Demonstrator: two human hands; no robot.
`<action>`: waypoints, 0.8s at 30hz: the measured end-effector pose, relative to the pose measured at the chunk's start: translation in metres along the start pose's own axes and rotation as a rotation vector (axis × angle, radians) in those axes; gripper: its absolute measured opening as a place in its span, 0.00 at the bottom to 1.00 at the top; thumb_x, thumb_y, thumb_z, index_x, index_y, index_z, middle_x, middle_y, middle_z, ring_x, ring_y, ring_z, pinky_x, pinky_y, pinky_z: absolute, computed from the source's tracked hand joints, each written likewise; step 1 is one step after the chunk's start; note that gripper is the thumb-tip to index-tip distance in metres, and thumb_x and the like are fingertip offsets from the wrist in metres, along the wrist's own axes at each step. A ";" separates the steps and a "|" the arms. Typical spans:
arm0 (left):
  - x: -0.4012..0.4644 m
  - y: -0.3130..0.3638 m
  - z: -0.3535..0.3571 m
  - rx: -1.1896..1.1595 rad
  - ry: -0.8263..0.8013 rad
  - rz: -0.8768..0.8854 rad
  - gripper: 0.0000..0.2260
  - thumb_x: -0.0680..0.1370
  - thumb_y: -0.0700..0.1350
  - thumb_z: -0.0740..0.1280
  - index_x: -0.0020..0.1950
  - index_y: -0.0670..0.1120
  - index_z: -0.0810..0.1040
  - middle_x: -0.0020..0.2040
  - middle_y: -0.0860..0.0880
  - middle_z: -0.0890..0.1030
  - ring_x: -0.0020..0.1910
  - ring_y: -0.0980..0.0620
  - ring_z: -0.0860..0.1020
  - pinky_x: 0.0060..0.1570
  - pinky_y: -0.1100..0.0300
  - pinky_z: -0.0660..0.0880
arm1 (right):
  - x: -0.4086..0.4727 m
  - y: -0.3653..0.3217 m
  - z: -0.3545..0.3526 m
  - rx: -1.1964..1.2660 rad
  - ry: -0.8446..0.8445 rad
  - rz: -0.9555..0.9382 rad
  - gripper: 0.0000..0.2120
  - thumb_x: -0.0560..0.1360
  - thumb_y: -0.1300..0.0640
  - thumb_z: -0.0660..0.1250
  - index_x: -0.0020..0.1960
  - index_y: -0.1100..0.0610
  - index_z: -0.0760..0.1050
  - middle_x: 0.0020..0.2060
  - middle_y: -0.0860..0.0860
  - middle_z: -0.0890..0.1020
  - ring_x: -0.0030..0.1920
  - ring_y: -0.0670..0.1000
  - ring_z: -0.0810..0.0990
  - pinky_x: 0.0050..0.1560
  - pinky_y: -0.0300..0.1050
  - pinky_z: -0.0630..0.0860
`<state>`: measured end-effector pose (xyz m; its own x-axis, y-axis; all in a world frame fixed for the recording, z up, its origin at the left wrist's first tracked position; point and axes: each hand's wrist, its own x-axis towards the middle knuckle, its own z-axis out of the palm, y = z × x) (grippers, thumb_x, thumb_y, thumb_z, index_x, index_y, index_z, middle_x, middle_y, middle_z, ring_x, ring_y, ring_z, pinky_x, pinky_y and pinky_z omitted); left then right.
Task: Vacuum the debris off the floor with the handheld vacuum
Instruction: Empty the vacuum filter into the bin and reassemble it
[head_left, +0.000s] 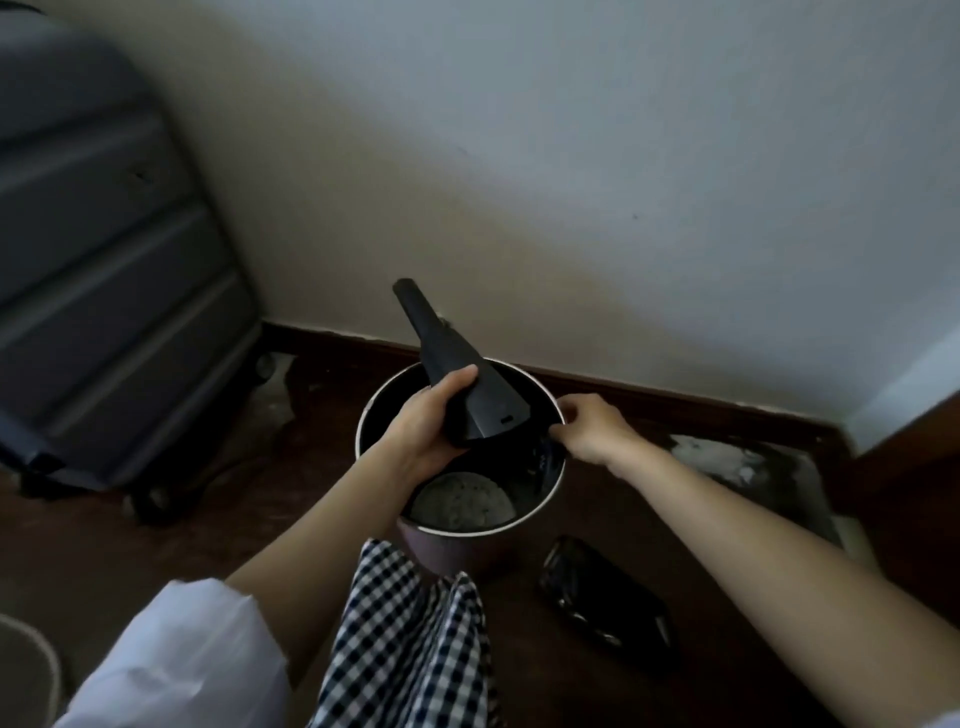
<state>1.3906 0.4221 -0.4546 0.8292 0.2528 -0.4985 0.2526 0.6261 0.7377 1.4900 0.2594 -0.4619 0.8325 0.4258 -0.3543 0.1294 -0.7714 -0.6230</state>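
Nearest us we note a checked cloth (410, 639) hanging at the bottom centre, with a white sleeve (176, 660) to its left. On the dark floor (156, 519), right of the cloth, lies a glossy black body (608, 597), apart from the bin. The bin (457, 551) stands just beyond the cloth; a grey clump (462, 501) lies inside it. Over the bin's mouth our left hand (431, 415) grips the wide end of the black nozzle (452, 369), fingers curled round it, narrow tip pointing up toward the wall. Our right hand (589, 426) pinches the bin's rim on the right side. Farther left stands a grey suitcase (104, 260). Behind runs a dark skirting (675, 400) beneath the pale wall (571, 182).
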 end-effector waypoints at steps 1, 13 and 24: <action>0.006 -0.007 0.008 0.005 -0.004 -0.008 0.21 0.77 0.48 0.68 0.66 0.39 0.75 0.57 0.41 0.81 0.51 0.44 0.81 0.50 0.51 0.77 | 0.001 0.011 -0.011 0.031 0.003 0.022 0.13 0.75 0.57 0.67 0.60 0.53 0.77 0.43 0.53 0.82 0.43 0.54 0.80 0.40 0.46 0.75; 0.027 -0.024 0.059 -0.282 -0.105 0.005 0.24 0.80 0.59 0.57 0.62 0.41 0.77 0.50 0.41 0.83 0.50 0.43 0.81 0.50 0.49 0.75 | -0.039 0.022 -0.015 -0.022 0.302 -0.633 0.11 0.76 0.54 0.66 0.54 0.55 0.82 0.39 0.50 0.85 0.42 0.50 0.83 0.45 0.41 0.73; 0.025 -0.032 0.067 -0.352 -0.141 0.125 0.21 0.81 0.56 0.56 0.55 0.41 0.79 0.47 0.43 0.83 0.45 0.46 0.83 0.50 0.54 0.75 | -0.021 -0.018 -0.002 -0.263 0.388 -0.631 0.11 0.77 0.55 0.63 0.54 0.59 0.78 0.44 0.60 0.83 0.45 0.64 0.80 0.44 0.55 0.77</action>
<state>1.4363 0.3593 -0.4599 0.9094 0.2547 -0.3287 -0.0209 0.8174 0.5757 1.4711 0.2633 -0.4425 0.6815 0.6627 0.3105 0.7234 -0.5460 -0.4226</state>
